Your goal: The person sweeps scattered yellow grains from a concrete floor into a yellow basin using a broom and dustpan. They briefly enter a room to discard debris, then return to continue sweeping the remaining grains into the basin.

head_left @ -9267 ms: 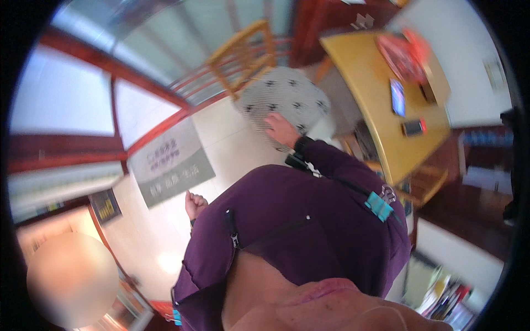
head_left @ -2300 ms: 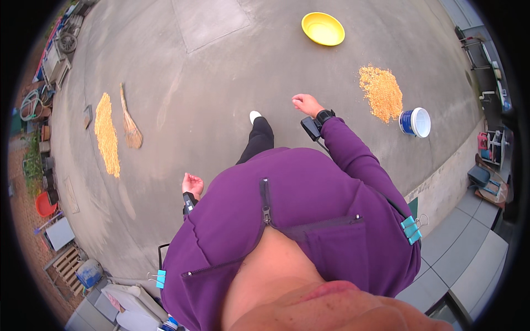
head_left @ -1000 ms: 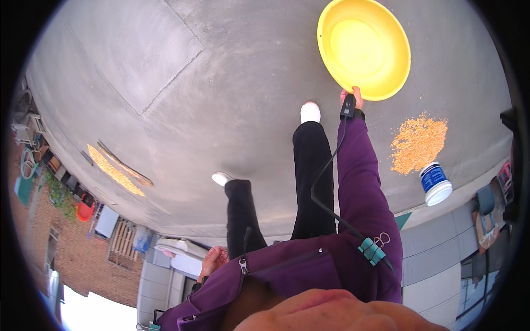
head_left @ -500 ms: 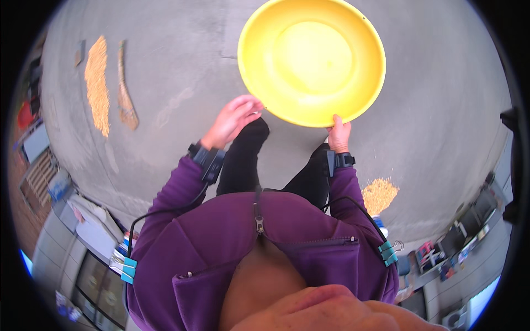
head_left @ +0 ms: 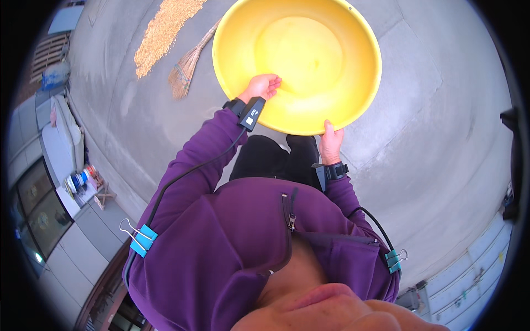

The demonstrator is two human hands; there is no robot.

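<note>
A large round yellow basin is held up in front of me over grey concrete ground. My left hand grips its near left rim, fingers curled over the edge into the inside. My right hand holds the near right rim from below, thumb on the edge. The basin looks bare inside. Both wrists carry black strap-on devices with cables running up my purple sleeves.
A straw broom lies on the concrete left of the basin, next to a long strip of yellow grain. A building wall with a window and small clutter runs along the left edge.
The basin has come closer and higher in view, filling the top. My left hand has shifted onto the rim; the view has turned, bringing broom and grain to the upper left.
</note>
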